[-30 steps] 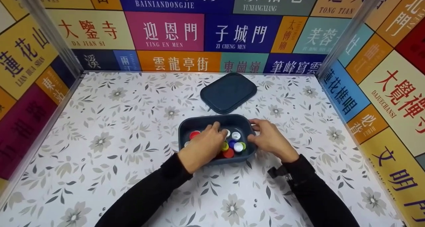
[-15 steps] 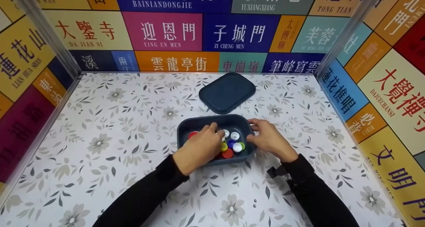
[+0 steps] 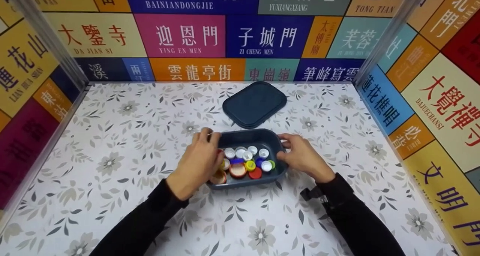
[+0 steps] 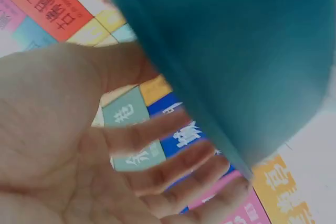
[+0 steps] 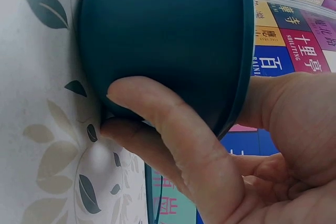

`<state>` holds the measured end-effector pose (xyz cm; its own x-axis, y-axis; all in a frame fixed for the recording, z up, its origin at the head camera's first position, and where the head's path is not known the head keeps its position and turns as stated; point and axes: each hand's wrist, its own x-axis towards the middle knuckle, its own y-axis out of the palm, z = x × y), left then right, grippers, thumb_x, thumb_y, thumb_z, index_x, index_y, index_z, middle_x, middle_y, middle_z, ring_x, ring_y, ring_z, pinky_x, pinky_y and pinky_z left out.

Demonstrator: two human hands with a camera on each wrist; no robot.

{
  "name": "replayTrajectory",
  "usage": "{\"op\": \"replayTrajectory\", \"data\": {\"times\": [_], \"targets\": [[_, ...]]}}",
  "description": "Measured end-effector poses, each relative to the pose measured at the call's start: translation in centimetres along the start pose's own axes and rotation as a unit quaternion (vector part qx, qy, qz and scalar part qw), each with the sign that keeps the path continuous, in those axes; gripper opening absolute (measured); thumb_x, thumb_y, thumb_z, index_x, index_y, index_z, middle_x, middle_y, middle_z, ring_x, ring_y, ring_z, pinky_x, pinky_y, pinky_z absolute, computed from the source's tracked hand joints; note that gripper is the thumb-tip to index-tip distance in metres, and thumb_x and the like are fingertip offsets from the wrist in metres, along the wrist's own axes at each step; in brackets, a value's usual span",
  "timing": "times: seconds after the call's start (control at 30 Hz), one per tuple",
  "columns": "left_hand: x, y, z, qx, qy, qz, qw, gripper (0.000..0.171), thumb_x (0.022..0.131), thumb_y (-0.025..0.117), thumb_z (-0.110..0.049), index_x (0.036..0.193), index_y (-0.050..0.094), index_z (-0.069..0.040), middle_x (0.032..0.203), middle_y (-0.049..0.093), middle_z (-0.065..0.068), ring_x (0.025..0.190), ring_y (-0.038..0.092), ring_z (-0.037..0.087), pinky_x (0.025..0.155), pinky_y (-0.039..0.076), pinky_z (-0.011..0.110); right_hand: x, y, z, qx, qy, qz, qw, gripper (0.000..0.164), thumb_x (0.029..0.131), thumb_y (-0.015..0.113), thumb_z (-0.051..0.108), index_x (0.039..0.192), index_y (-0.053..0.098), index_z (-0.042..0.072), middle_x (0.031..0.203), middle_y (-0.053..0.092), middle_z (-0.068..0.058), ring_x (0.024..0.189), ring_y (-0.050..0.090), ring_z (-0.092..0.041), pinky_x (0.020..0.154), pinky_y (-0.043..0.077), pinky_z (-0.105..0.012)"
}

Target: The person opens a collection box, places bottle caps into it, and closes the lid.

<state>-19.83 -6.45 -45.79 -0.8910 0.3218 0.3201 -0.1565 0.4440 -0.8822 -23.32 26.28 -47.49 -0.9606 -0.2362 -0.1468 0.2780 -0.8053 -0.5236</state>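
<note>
A dark blue-green plastic box (image 3: 258,136) stands on the table, holding several loose bottle caps. White caps (image 3: 263,153) lie mostly towards its back and right; a red cap (image 3: 255,173), a yellow cap (image 3: 250,165) and a blue cap (image 3: 237,161) lie further forward. My left hand (image 3: 197,166) is over the box's left end, hiding that corner. In the left wrist view its fingers (image 4: 173,174) stretch out loosely past the rim. My right hand (image 3: 303,156) grips the right end; in the right wrist view the fingers (image 5: 178,135) press the outer wall and the thumb reaches over the rim.
Behind the box lies its dark lid (image 3: 255,104), flat on the flower-patterned table (image 3: 150,136). Walls covered in colourful Chinese signs (image 3: 180,35) enclose the back and both sides, with clear plastic strips at the corners.
My left hand has moved left from among the caps to the box's left end, uncovering caps in the middle. My right hand keeps its grip on the right end.
</note>
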Motion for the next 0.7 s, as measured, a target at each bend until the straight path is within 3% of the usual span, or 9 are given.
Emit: {"op": "replayTrajectory", "data": {"times": [0.13, 0.27, 0.37, 0.57, 0.7], "targets": [[-0.5, -0.1, 1.6, -0.011, -0.039, -0.005, 0.9992, 0.057, 0.105, 0.083, -0.014, 0.149, 0.059, 0.011, 0.142, 0.065, 0.038, 0.114, 0.074, 0.058, 0.096, 0.07, 0.065, 0.0, 0.1, -0.1, 0.009, 0.008, 0.002, 1.0, 0.068, 0.097, 0.069, -0.002, 0.164, 0.06, -0.003, 0.14, 0.082, -0.027, 0.126, 0.082, -0.037, 0.082, 0.066, -0.02], [-0.9, -0.2, 2.7, -0.016, -0.069, 0.01, 0.9975, 0.07, 0.107, 0.081, -0.016, 0.16, 0.049, 0.018, 0.141, 0.067, 0.045, 0.107, 0.08, 0.06, 0.093, 0.071, 0.065, -0.2, 0.1, -0.1, 0.002, 0.005, -0.005, 1.0, 0.068, 0.098, 0.07, 0.0, 0.164, 0.06, -0.003, 0.143, 0.081, -0.027, 0.13, 0.081, -0.038, 0.085, 0.065, -0.019], [-1.1, -0.2, 3.2, -0.032, -0.081, 0.025, 0.9959, 0.073, 0.11, 0.076, -0.017, 0.164, 0.044, 0.02, 0.135, 0.071, 0.047, 0.111, 0.08, 0.06, 0.094, 0.071, 0.065, -0.3, 0.1, 0.0, -0.013, -0.001, -0.018, 1.0, 0.067, 0.098, 0.069, 0.0, 0.164, 0.061, -0.003, 0.145, 0.08, -0.027, 0.137, 0.079, -0.039, 0.089, 0.063, -0.018], [-1.0, -0.7, 3.9, -0.06, -0.112, 0.065, 0.9898, 0.064, 0.112, 0.07, -0.013, 0.163, 0.05, 0.019, 0.134, 0.074, 0.047, 0.126, 0.079, 0.055, 0.108, 0.068, 0.063, -0.3, 0.4, 0.2, -0.029, -0.002, -0.047, 0.999, 0.067, 0.099, 0.07, 0.003, 0.165, 0.06, -0.002, 0.147, 0.079, -0.028, 0.143, 0.075, -0.042, 0.107, 0.067, -0.037], [-0.8, -0.9, 4.4, -0.067, -0.121, 0.077, 0.9874, 0.056, 0.11, 0.07, -0.01, 0.159, 0.057, 0.014, 0.133, 0.076, 0.044, 0.126, 0.079, 0.054, 0.11, 0.067, 0.063, -0.3, 0.7, 0.2, -0.016, 0.003, -0.057, 0.998, 0.062, 0.104, 0.073, 0.006, 0.165, 0.061, -0.003, 0.147, 0.078, -0.029, 0.141, 0.076, -0.043, 0.099, 0.069, -0.031]]}}
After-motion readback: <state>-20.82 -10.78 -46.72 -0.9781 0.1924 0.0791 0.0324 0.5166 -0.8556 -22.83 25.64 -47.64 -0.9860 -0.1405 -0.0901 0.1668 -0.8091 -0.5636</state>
